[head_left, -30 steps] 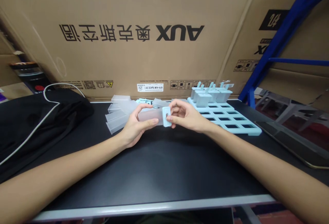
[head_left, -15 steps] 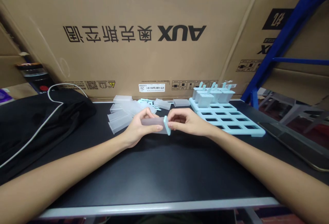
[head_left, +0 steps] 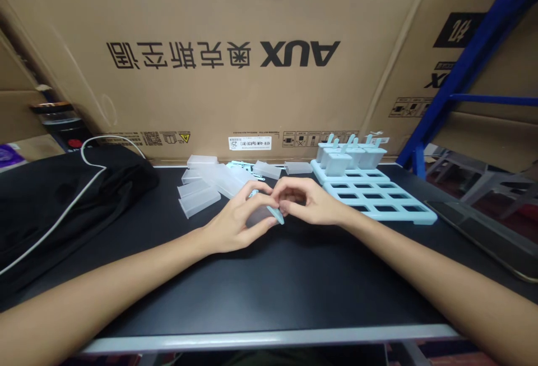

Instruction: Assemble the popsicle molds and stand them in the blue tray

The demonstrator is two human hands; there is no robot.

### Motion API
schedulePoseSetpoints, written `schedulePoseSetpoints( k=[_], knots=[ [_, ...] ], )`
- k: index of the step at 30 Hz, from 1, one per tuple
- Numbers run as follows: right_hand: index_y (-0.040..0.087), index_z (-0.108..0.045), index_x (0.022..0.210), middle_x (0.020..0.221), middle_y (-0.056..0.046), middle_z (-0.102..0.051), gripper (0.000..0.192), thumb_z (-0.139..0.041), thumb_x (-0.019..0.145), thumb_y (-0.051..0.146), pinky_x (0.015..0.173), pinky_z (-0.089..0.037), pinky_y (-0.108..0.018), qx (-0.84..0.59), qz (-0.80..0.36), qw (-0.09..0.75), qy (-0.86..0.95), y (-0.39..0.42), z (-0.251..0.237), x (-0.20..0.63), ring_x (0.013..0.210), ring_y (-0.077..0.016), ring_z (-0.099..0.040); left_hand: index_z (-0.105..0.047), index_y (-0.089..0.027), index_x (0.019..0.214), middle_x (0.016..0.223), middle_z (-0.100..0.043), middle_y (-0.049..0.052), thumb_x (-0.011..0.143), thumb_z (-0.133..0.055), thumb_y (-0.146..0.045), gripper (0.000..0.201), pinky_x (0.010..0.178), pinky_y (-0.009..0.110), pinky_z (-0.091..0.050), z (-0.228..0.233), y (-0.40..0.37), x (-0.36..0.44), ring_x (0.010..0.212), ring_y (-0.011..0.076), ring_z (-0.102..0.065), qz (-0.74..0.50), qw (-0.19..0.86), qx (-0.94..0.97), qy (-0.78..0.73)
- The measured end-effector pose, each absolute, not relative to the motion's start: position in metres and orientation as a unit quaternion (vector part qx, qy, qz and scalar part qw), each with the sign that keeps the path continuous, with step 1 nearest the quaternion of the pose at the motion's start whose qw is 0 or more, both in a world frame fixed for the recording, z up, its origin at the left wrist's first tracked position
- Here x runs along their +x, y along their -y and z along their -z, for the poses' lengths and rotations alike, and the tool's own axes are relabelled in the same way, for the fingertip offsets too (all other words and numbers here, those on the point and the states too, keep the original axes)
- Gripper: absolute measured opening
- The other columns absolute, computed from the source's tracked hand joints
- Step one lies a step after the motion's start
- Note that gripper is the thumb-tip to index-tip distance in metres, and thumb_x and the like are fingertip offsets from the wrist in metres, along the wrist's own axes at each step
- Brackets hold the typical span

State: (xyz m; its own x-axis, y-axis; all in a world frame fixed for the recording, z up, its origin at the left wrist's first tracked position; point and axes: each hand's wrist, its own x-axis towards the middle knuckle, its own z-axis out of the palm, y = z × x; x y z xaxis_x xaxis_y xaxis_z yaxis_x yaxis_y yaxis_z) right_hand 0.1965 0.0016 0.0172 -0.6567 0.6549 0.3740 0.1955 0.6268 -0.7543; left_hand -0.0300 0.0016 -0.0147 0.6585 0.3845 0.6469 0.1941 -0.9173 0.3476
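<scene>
Holding it mostly hidden in our left hand (head_left: pixel 235 220), we have a cloudy plastic mould (head_left: pixel 257 218) with a pale-blue cap (head_left: pixel 276 214), over the middle of the black table (head_left: pixel 252 282). Our left thumb lies along the near side and the fingers arch over the top; our right hand (head_left: pixel 309 200) has its fingertips drawn narrow at the cap, and we cannot tell whether they pinch anything small. We judge the mould light and fairly stiff, its thin walls likely to give if squeezed hard and its smooth sides rather slippery, so the flanks seem the best hold, with the cap taken by its rim. The tabletop looks flat and smooth, with loose moulds (head_left: pixel 199 202) and pale-blue sticks (head_left: pixel 241 165) beyond our left hand, and a slotted pale-blue tray (head_left: pixel 424 218) to the right, capped moulds (head_left: pixel 337 163) upright at its far end. A big cardboard box (head_left: pixel 210 7) walls off the back; black cloth (head_left: pixel 63 209) lies at left, and a blue metal frame (head_left: pixel 445 74) leans at right.
</scene>
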Motion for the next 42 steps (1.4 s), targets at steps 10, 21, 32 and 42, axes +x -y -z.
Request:
schedulePoseSetpoints(
  k=[10,21,32,42],
  knots=[
    [0.015,-0.062,0.108,0.111,-0.011,-0.064,0.023,-0.049,0.088,0.017,0.083,-0.047,-0.031,-0.376,0.017,0.111,0.920,-0.060,-0.004,0.183,0.097,-0.0199,-0.060,-0.059,-0.019,0.091,0.110,-0.070,0.005,0.089,-0.063,-0.043,0.024,0.048,0.020,-0.041,0.014,0.012,-0.029,0.063,0.0075,-0.062,-0.315,-0.027,0.947,-0.047],
    [0.012,-0.062,0.106,0.103,-0.016,-0.068,0.025,-0.049,0.084,0.014,0.067,-0.042,-0.030,-0.476,0.083,0.007,0.876,-0.088,-0.008,0.155,0.087,-0.0243,-0.065,-0.060,-0.020,0.086,0.093,-0.073,0.002,0.089,-0.061,-0.032,0.013,0.050,0.020,-0.040,0.016,0.008,-0.027,0.058,0.0075,-0.060,-0.334,0.058,0.936,-0.098],
    [0.014,-0.067,0.094,0.088,-0.013,-0.071,0.021,-0.056,0.077,0.017,0.063,-0.039,-0.027,-0.489,0.056,0.000,0.870,-0.090,-0.010,0.168,0.080,-0.0230,-0.066,-0.050,-0.023,0.095,0.100,-0.075,0.003,0.079,-0.077,-0.038,0.035,0.079,0.030,-0.054,0.016,-0.004,-0.031,0.085,0.0177,-0.072,-0.367,0.265,0.868,-0.202],
    [0.014,-0.069,0.087,0.083,-0.011,-0.071,0.016,-0.059,0.075,0.020,0.059,-0.039,-0.026,-0.496,0.036,-0.001,0.868,-0.093,-0.012,0.179,0.075,-0.0203,-0.065,-0.043,-0.022,0.095,0.122,-0.068,0.010,0.085,-0.072,-0.026,0.032,0.098,0.041,-0.048,0.016,-0.003,-0.028,0.113,0.0216,-0.064,-0.399,0.362,0.827,-0.161]
  ],
)
